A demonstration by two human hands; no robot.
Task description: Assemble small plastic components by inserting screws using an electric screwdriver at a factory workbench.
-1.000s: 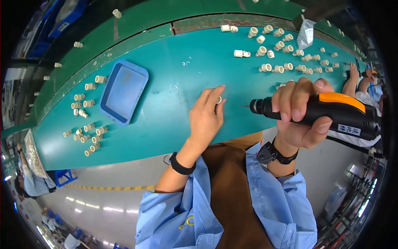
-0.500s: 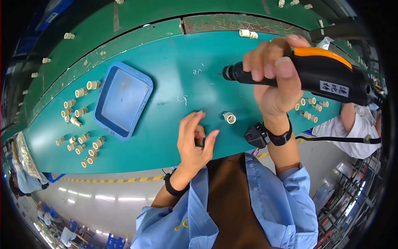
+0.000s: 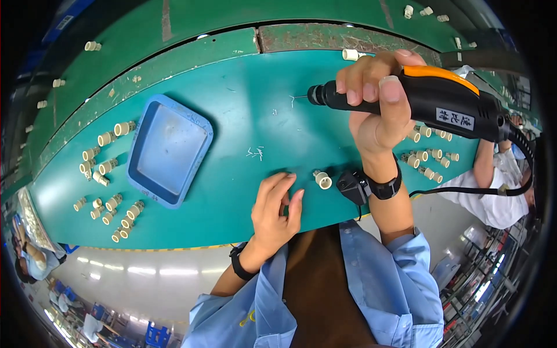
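My right hand [image 3: 380,110] is wrapped round a black and orange electric screwdriver [image 3: 435,100], held level with its thin bit pointing left. The bit's tip appears to meet one of the small pale slivers [image 3: 292,100], which look like tiny screws or pins. More of these slivers [image 3: 256,152] lie scattered nearer to me. My left hand [image 3: 275,206] hovers at the table's near edge, fingers loosely bent and thumb apart, with nothing visible in it. Just right of its fingertips stands a single cream cylindrical fitting [image 3: 323,180] with a metal part at its far end.
A blue plastic tray [image 3: 132,153] sits at the left on the green table [image 3: 226,200]. Several cream fittings [image 3: 107,138] surround its left side, and more fittings [image 3: 425,155] are at the right. The screwdriver's black cable [image 3: 464,189] trails rightward beside a person in white [image 3: 499,203].
The screwdriver has shifted slightly left relative to the table, its tip now at the far slivers. My left hand has stayed near the table edge, its fingers slightly more bent.
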